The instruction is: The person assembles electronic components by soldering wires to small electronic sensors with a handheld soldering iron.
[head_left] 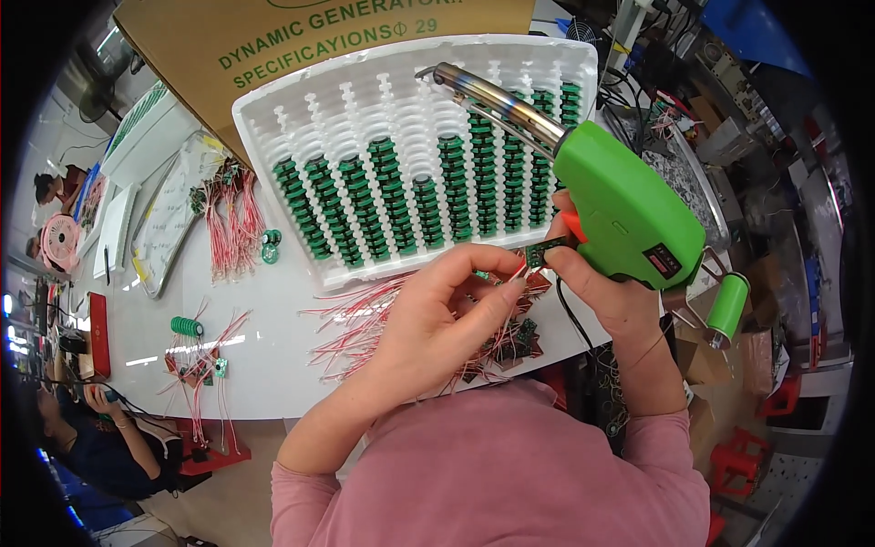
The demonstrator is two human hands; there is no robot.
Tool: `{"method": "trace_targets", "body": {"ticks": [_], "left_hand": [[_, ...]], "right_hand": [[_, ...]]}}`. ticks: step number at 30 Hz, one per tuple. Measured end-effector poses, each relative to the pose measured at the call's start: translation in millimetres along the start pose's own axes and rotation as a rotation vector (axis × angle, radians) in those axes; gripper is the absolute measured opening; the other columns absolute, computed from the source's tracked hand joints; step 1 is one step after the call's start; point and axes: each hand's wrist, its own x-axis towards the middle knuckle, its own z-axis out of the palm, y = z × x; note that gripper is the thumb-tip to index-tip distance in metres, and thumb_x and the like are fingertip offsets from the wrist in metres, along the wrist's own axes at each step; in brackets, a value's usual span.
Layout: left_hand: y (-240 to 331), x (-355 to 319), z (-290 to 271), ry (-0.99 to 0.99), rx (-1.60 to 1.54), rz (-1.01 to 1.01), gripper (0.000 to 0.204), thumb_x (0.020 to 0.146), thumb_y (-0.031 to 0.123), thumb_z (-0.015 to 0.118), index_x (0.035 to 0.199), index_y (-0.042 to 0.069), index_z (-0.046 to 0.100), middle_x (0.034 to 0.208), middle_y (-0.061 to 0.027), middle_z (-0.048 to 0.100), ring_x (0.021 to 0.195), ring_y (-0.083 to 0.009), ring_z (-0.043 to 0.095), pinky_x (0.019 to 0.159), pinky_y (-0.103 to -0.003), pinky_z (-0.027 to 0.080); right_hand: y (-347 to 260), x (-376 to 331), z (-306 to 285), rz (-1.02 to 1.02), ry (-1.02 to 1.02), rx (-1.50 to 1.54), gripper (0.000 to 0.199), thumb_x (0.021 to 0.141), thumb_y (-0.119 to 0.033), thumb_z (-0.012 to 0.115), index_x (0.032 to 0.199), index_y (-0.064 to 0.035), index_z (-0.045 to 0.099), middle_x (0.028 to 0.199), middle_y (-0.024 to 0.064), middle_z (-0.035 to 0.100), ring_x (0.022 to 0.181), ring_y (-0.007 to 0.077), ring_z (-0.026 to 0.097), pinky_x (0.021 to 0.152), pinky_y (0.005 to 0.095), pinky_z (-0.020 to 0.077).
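Note:
My right hand [611, 296] is closed round a green soldering gun [629, 205] with an orange-red trigger; its metal tip points up and left over the foam tray. The same hand's thumb and a finger also appear to grip a small green circuit board [536, 253]. Facing it, my left hand [447, 314] is closed, pinching thin red and white wires [520, 271] at the board's left edge. Whether the wires touch the board's pads is too small to tell. Under my hands lie circuit boards [515, 342] and bundled red and white wires [351, 324].
Behind my hands stands a white foam tray [248, 123] with rows of round green parts; a cardboard box [182, 64] is beyond it. Wired boards [228, 210] and a green stack [187, 325] lie left. A green spool [728, 305] hangs on the gun. Another person [100, 438] works at far left.

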Motion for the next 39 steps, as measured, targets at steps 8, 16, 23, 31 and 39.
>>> {"method": "trace_targets", "body": {"ticks": [8,16,23,31,39], "left_hand": [[-4,9,-13,0.164,0.649,0.457,0.011,0.08,0.008,0.06,0.087,0.001,0.055,0.078,-0.0026,0.057,0.068,-0.0092,0.051,0.057,-0.021,0.04],[4,6,-7,0.119,0.194,0.046,0.012,0.081,0.008,0.058,0.088,-0.001,0.055,0.074,0.0007,0.055,0.067,-0.0049,0.047,0.059,-0.02,0.039],[12,5,-20,0.062,-0.045,-0.193,0.031,0.087,0.027,0.051,0.095,-0.002,0.059,0.082,-0.0001,0.058,0.072,-0.0029,0.047,0.065,-0.019,0.039],[-18,2,-29,0.06,-0.564,-0.321,0.024,0.082,0.022,0.06,0.095,0.003,0.057,0.085,-0.0008,0.058,0.074,-0.0053,0.052,0.067,-0.019,0.042],[-16,-6,-26,0.033,-0.269,-0.071,0.019,0.084,0.013,0.057,0.097,-0.001,0.057,0.089,-0.0033,0.061,0.077,-0.0062,0.057,0.068,-0.019,0.046]], "right_hand": [[10,2,-1,0.043,-0.072,-0.06,0.042,0.072,-0.001,0.064,0.112,0.0013,0.05,0.084,0.0053,0.055,0.076,0.012,0.051,0.069,0.0248,0.0417],[20,1,-4,0.084,-0.128,-0.166,0.042,0.074,-0.003,0.064,0.113,0.0008,0.05,0.083,0.0046,0.054,0.075,0.0112,0.049,0.068,0.0243,0.0405],[30,-3,3,-0.147,-0.106,-0.404,0.03,0.071,-0.007,0.068,0.098,-0.0043,0.056,0.084,0.0051,0.057,0.071,0.0153,0.053,0.061,0.0258,0.0419],[44,-11,26,-0.348,-0.099,-0.424,0.019,0.073,-0.012,0.07,0.077,-0.0025,0.054,0.078,0.0052,0.053,0.068,0.0139,0.055,0.059,0.0222,0.0464],[21,-11,17,-0.037,-0.007,-0.29,0.023,0.077,-0.014,0.064,0.091,-0.0014,0.051,0.082,0.0038,0.049,0.072,0.0111,0.045,0.066,0.0232,0.0383]]}}
